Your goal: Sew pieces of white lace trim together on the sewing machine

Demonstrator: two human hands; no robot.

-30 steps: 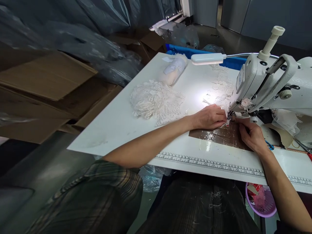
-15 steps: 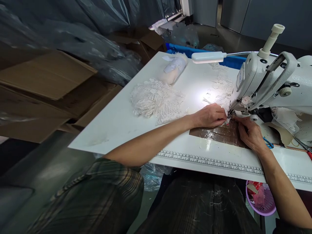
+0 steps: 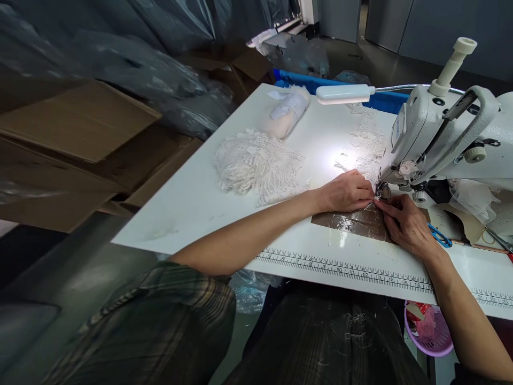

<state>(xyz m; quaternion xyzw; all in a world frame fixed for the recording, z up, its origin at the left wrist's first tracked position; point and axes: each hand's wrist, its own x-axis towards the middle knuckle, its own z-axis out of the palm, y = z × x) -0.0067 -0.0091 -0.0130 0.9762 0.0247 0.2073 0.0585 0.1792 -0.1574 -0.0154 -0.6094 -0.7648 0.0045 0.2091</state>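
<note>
White lace trim (image 3: 366, 141) is laid far-to-near on the worktop (image 3: 200, 208) beyond the left hand (image 3: 348, 191), the closer, whose fingers, like the right hand's (image 3: 411, 222), are narrowed beside the presser foot (image 3: 378, 190), hold indiscernible.

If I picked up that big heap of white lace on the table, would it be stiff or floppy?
The heap of lace would probably be floppy, since it lies in loose, crumpled folds. It looks likely to be light for its size, because the lace is full of little holes. Those holes might also catch on something pointy.
</note>
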